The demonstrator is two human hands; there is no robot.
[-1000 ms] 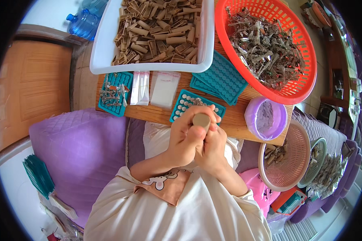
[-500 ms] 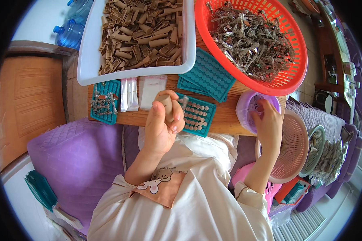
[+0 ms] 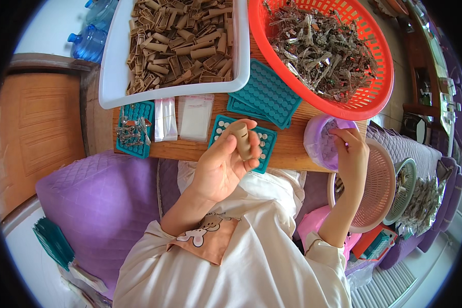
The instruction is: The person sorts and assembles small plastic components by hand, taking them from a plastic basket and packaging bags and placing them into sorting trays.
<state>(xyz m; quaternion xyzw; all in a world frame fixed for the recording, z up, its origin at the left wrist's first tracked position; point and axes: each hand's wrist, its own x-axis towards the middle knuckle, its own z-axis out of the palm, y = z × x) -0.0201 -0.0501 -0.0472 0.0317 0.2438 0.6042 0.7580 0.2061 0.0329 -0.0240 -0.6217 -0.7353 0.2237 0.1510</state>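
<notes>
A tan plastic cylinder point(image 3: 242, 141) with small dark slots stands roughly upright in my left hand point(image 3: 216, 167), gripped between thumb and fingers. Behind it lies a teal tray point(image 3: 264, 163) holding several round silvery discs, partly hidden by the hand. At the table's right edge, my right hand point(image 3: 353, 154) has its fingers pinched together over a purple bowl point(image 3: 309, 145). Small pieces lie in the bowl, too fine to name. Whatever those fingertips hold is too small to make out.
A white bin point(image 3: 241, 51) of tan plastic shells and a red basket point(image 3: 384, 66) of wired parts fill the table's far side. Stacked teal trays point(image 3: 272, 92), clear bags point(image 3: 196, 117) and a teal tray of metal parts point(image 3: 134, 149) lie nearer. A pink basket point(image 3: 377, 192) stands at right.
My left hand has moved right with the tan cylinder, now covering more of the disc tray. My right hand has drawn slightly up and right, its fingers pinched nearer the bowl's rim.
</notes>
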